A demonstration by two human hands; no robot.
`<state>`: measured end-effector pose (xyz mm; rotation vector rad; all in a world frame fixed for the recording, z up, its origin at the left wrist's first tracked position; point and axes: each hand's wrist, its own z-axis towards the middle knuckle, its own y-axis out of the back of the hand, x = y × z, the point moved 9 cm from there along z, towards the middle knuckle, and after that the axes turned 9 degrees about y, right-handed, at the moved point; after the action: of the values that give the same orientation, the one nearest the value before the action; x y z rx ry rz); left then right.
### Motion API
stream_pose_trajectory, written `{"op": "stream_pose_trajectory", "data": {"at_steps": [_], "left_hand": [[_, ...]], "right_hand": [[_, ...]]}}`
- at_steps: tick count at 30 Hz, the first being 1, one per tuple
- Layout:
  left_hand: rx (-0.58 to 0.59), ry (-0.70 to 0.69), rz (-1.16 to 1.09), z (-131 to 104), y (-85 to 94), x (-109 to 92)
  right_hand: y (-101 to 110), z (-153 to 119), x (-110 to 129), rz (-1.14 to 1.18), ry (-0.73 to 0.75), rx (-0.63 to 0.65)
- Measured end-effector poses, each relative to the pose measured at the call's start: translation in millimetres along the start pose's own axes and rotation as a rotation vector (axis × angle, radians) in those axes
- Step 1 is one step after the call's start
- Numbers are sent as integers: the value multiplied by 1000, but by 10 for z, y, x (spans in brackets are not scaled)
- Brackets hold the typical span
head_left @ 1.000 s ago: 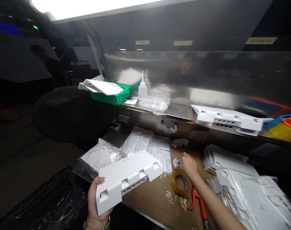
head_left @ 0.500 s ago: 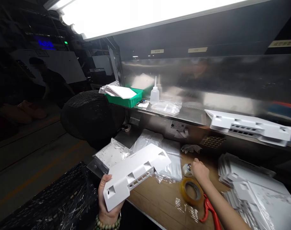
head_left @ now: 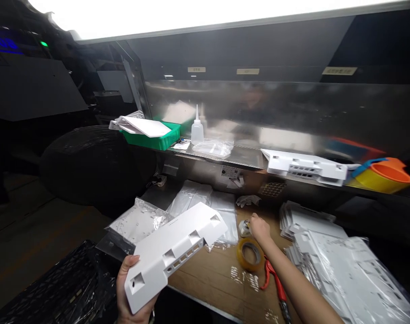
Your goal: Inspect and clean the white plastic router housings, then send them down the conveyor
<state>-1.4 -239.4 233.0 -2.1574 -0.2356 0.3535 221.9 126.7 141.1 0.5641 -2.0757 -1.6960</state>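
L hand (head_left: 122, 287) grips white plastic port cover (head_left: 174, 245) at its lower-L end, lower ctr-L of frame. R hand (head_left: 260, 229), fingers curled, at sm. white bottle (head_left: 243, 229), ctr-R; can't tell if gripping. Just below: amber tape roll (head_left: 241, 262), red-handled pliers (head_left: 279, 289). Stacked covers (head_left: 304, 222) lower R; green bin (head_left: 151, 142) w/ white panels (head_left: 149, 128), mid-L.

White panel (head_left: 173, 237), amber tape roll (head_left: 243, 264)

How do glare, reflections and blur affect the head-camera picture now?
Head view: the long white overhead lamp is blown out; head view: the grey metal back panel mirrors the translucent white bottle; head view: the held white slotted plastic panel bears tiny lettering too blurred to read.
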Motion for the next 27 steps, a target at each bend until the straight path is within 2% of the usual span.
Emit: {"op": "stream_pose_trajectory", "data": {"at_steps": [3,6,8,11,14,16,18,20,22,24,27], "left_hand": [[-201,-88,32,-70,84,-52],[-198,-90,35,-94,44,-38],[-169,-73,26,-96,27,-19],[-158,-83,31,-113,34,-13],[-140,-140,70,-122,23,-25],[-82,-165,80,-98,-7,-12],[59,-155,61,-56,-79,33],[239,-107,37,-29,-166,103],[353,-65,28,-23,-198,156],[378,-63,31,-16,-166,165],[353,-86,44,-9,-100,148]], "right_hand": [[54,-13,-25,72,-3,-31],[218,-79,-21,177,6,-100],[416,-199,27,268,30,-178],[812,-569,222,416,109,-326],[1227,-1112,591,598,256,-470],[1513,-1482,879,880,451,-611],[1687,-1727,1105,994,570,-688],[1752,-1822,1229,993,592,-729],[1751,-1832,1263,961,571,-760],[1730,-1832,1269,920,562,-788],[1702,-1872,1316,879,590,-813]]}}
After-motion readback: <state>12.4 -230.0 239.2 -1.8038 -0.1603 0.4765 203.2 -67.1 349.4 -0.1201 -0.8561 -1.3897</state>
